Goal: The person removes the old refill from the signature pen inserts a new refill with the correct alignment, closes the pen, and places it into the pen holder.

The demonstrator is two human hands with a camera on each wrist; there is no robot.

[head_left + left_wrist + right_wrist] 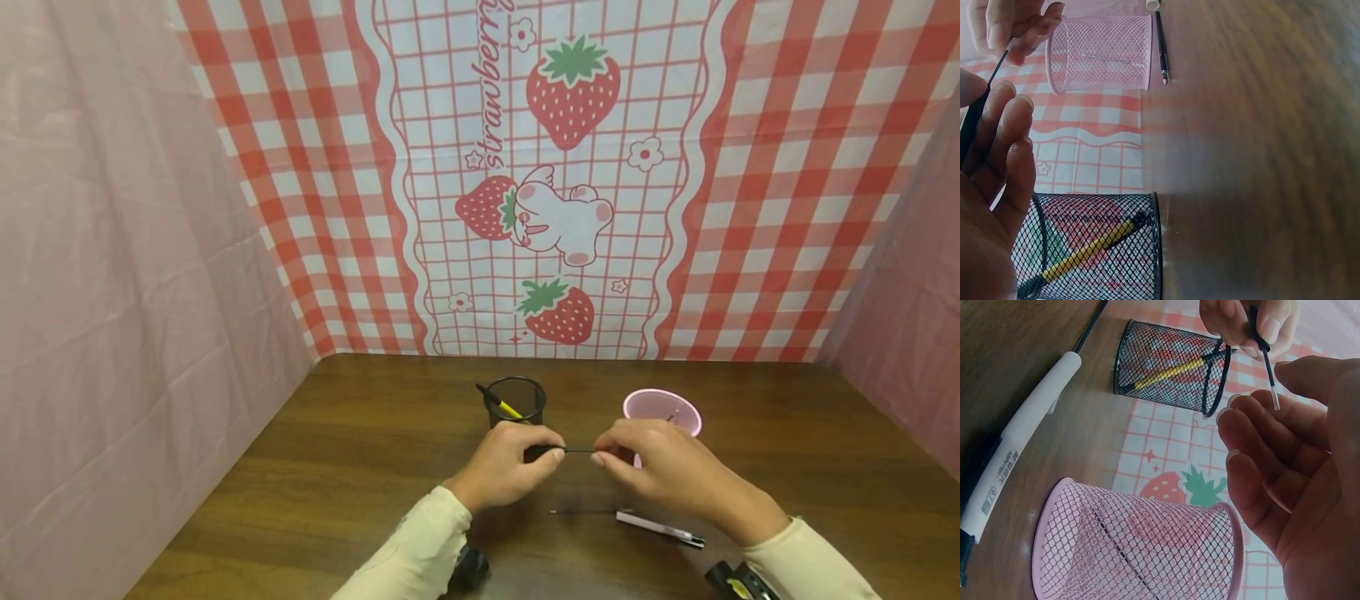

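A slim black pen barrel [969, 134] is pinched between the thumb and fingers of my left hand [508, 462]. A thin dark refill [1270, 372] with a clear end sticks out of it toward my right hand [663, 467]. In the right wrist view, the right thumb and index finger lie on either side of the refill's end, with a small gap showing; the other fingers are loosely bent. A white pen barrel [654, 528] with a dark end lies on the table below the right hand. A separate thin refill [581, 512] lies beside it.
Behind the left hand stands a black mesh cup [516, 383] with a yellow-and-black pen [510, 408]. A pink mesh cup [637, 396] behind the right hand contains a thin dark stick [1124, 550]. A checked strawberry cloth [570, 192] backs the brown table [375, 433].
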